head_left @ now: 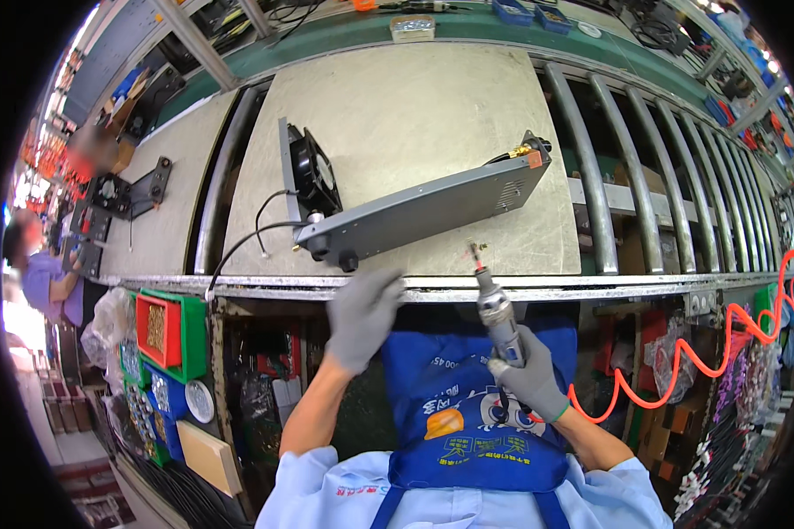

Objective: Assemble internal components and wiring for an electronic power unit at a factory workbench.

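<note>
My right hand [533, 381], in a grey glove, is wrapped round a silver air screwdriver [501, 322]. Its bit points away from me over the near edge of the board, beside a few small brass-coloured screws [482, 247]. My left hand [363, 319], gloved in grey too, is over the bench's front edge, just short of the dark feet of a grey metal housing panel [428, 214]; motion blurs its fingers. The panel stands on edge, slanting across the board. At its left end a black fan [314, 172] is fixed by an upright plate; brass fittings [522, 152] sit at its right end.
A pale board [397, 106] lies on the roller conveyor [604, 176]. An orange coiled air hose [644, 401] hangs at right. Red and green bins [159, 331] with small parts stand at lower left. Another person [48, 278] works at far left beside a similar assembly [110, 194].
</note>
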{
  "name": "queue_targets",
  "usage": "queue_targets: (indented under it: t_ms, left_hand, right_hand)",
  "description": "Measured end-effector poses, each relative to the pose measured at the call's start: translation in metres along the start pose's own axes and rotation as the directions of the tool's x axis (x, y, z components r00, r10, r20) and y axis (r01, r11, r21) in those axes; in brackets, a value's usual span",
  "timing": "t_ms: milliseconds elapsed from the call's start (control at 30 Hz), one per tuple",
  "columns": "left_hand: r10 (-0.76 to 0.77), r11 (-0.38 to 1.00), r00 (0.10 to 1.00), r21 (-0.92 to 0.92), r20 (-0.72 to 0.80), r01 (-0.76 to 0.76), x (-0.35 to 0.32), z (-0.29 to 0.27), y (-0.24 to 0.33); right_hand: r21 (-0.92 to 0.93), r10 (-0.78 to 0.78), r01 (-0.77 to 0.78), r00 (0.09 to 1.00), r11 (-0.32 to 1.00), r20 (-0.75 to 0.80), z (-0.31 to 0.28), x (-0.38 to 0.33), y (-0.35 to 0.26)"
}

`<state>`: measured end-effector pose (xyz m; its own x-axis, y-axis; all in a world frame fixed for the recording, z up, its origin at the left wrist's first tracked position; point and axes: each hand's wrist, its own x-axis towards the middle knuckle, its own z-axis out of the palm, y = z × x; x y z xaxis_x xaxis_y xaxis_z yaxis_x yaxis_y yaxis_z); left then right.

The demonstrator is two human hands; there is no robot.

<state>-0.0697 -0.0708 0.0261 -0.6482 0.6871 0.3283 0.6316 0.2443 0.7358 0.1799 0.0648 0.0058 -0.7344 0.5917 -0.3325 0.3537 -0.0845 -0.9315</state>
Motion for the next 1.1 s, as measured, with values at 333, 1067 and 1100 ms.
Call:
queue_targets:
  t_ms: [333, 1067, 1100]
  left_hand:
    - [0.203, 0.979, 0.979, -0.015, 0.024, -0.203, 0.042, 0.08, -0.028]
    - [-0.012, 0.969, 0.99, -0.243, 0.141, 0.047, 0.111, -0.002, 0.09]
    - [-0.017, 0.976, 0.984, -0.212, 0.18, 0.055, 0.121, -0.004, 0.085]
  right_hand:
    - [0.106, 0.063, -0.057, 0.997, 0.993, -0.053, -0.043, -0.018, 0.022]
    - [0.141, 0.074, -0.072, 0.997, 0.987, -0.009, -0.059, 0.0, 0.01]
    - [0.14, 0.067, -0.065, 0.998, 0.988, -0.015, -0.058, 0.001, 0.01]
